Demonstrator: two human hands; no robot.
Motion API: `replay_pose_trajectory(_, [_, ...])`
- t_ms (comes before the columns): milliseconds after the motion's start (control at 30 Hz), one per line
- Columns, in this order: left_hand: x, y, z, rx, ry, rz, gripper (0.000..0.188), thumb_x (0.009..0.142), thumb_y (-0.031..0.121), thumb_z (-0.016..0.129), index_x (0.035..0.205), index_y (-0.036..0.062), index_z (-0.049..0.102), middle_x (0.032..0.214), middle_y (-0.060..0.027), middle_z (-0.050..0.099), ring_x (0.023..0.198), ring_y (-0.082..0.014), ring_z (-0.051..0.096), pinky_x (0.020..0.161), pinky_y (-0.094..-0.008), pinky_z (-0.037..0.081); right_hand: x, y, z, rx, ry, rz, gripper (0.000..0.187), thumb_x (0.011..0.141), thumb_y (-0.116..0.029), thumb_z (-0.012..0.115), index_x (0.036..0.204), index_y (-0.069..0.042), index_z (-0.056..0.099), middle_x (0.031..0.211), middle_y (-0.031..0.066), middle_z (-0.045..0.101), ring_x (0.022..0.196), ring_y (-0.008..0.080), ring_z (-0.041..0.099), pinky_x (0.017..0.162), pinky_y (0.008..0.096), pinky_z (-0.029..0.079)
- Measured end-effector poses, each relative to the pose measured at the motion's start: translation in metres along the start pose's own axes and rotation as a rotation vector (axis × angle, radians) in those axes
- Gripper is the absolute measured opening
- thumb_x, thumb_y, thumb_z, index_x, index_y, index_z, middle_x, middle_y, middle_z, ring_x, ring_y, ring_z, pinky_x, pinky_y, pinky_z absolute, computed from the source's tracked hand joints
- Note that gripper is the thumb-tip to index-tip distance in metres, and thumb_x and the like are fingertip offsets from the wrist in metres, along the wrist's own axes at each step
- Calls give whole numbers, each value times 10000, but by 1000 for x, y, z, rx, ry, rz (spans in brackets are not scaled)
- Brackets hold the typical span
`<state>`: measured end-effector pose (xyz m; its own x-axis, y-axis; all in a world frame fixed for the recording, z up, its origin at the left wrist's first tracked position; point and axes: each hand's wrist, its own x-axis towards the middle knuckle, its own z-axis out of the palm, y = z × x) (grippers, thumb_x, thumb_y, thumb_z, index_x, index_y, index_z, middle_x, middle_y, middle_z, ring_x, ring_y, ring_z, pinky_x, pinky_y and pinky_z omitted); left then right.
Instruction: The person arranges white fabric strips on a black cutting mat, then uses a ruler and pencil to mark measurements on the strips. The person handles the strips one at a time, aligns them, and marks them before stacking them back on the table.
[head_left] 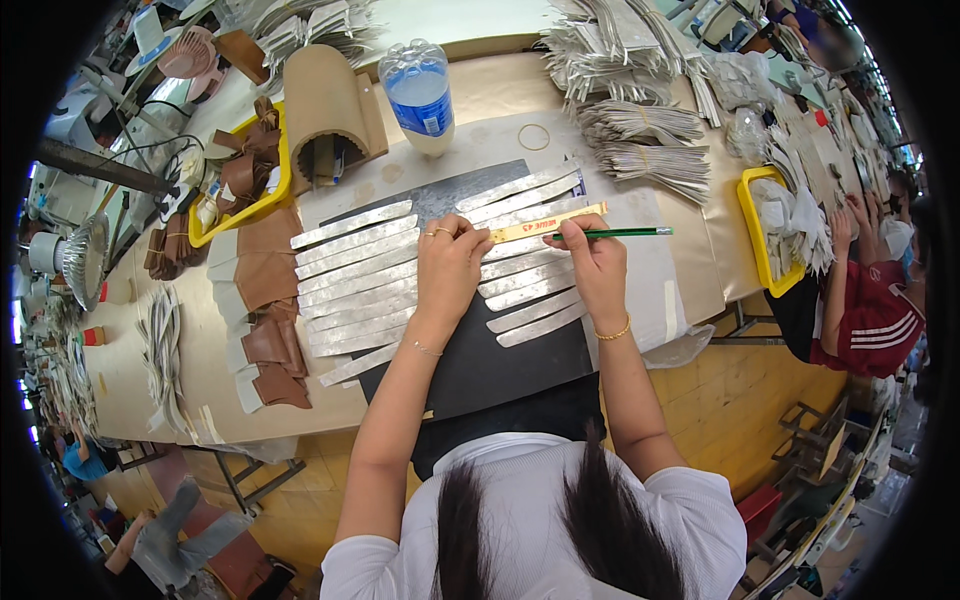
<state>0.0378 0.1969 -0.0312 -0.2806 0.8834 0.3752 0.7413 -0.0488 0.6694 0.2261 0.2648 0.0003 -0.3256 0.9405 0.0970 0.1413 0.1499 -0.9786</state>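
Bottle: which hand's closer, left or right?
Left. The left hand is on the near side of the bottle, only slightly right of it; the right hand is also on the near side but well off to its right.

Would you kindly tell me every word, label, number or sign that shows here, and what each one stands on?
I'm not copying wording, but printing shows here:
Pale yellow strip between the left hand and right hand: red lettering.
Plastic bottle: blue label, fine print too small to read.
Dark red shirt at right: small mark, too blurred to read.
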Motion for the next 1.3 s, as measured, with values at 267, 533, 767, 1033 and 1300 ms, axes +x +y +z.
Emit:
replay_pose_trajectory(267, [-1, -2, 1, -10, 14, 8, 112, 778, 100, 779, 878, 51, 764, 868, -59, 616, 867, -254, 554, 778, -370, 454, 4, -8, 7, -13, -38, -14, 281, 1031, -218, 575, 952, 50, 609, 865, 98, 688, 845, 164, 714, 780, 253, 563])
replay_pose_trajectory(533, [-1, -2, 0, -10, 9, 4, 103, 785, 119, 773, 872, 64, 767, 865, -52, 607, 863, -249, 546, 788, -374, 446, 13, -1, 19, -120, -40, -91, 307, 995, -275, 625, 933, 24, 659, 753, 92, 684, 667, 131, 647, 630, 262, 480])
replay_pose_trajectory(767, [-1, -3, 1, -7, 14, 12, 99, 783, 126, 777, 870, 79, 771, 856, -41, 606, 857, -243, 547, 775, -372, 438, 19, -8, 29, -239, -108, -130, 274, 982, -257, 634, 922, 9, 663, 664, 106, 624, 595, 175, 605, 592, 292, 464])
replay_pose_trajectory(1033, [2, -2, 1, 27, 10, 38, 86, 775, 126, 782, 838, 72, 760, 852, -45, 603, 850, -249, 550, 770, -379, 429, 22, -1, 37, -409, -138, -127, 241, 963, -241, 645, 885, -15, 673, 637, 132, 632, 569, 287, 628, 547, 356, 471])
replay_pose_trajectory(1300, [3, -5, 0, -30, -29, 3, 83, 771, 103, 780, 831, 55, 749, 850, -50, 600, 854, -254, 553, 777, -378, 434, 22, -6, 37, -418, -148, -122, 240, 962, -234, 644, 880, -12, 678, 642, 131, 639, 573, 284, 634, 545, 352, 475])
